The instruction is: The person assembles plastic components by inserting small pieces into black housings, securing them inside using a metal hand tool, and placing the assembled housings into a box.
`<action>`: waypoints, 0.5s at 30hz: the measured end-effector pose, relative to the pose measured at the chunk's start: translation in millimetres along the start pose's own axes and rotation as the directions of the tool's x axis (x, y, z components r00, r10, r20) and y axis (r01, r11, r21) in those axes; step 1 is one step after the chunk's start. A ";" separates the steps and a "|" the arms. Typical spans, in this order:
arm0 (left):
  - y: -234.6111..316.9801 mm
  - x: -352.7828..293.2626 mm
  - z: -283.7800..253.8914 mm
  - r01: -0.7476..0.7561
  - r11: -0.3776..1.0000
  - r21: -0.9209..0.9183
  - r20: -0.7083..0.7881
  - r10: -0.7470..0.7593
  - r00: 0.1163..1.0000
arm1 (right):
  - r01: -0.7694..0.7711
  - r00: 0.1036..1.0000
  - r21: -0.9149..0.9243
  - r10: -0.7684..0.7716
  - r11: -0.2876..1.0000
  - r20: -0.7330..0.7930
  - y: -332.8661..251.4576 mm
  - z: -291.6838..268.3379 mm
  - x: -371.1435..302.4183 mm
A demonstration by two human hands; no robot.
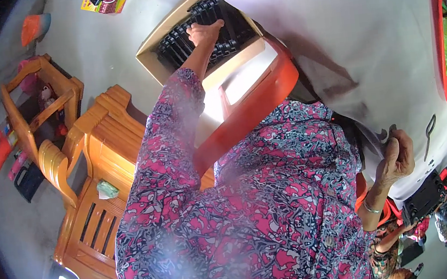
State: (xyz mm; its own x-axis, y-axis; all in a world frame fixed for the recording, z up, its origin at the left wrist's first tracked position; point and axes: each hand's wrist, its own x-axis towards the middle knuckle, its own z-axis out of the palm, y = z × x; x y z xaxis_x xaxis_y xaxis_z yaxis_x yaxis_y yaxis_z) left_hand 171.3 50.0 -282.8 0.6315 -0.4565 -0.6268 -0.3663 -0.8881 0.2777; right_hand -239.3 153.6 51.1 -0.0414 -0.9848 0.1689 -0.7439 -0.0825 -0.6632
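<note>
My left hand (206,33) reaches into an open cardboard box (151,48) at the top middle. Its fingers are bent at a black plastic part (206,11), and their tips are partly hidden. Rows of similar black ribbed parts (175,49) fill the box. Over at the right, beside the edge of a pale covered table (386,76), my right hand (398,157) is closed in a pinch. A small dark curved piece (386,134) shows at its fingertips; its kind is unclear.
A red-orange plastic stool (254,117) stands below the box. Wooden chairs (102,206) are to the left. On the table lie a scissors-like tool (429,135) and a red tray (442,51) with green pieces. Another person's arm (389,239) shows at lower right, near a black part (424,197).
</note>
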 end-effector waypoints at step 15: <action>52.0 137.2 80.1 0.664 -0.063 0.745 -0.197 -0.972 0.129 | -0.046 0.999 0.066 0.044 0.997 0.027 -7.2 -8.5 -9.2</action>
State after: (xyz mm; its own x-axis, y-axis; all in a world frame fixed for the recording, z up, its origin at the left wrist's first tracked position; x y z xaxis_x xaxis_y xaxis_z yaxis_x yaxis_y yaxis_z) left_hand 184.1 -54.4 -412.7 0.5721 0.7935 -0.2073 -0.0671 -0.2066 -0.9761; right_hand -239.2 164.5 60.5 -0.0561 -0.9913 0.1194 -0.6955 -0.0470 -0.7170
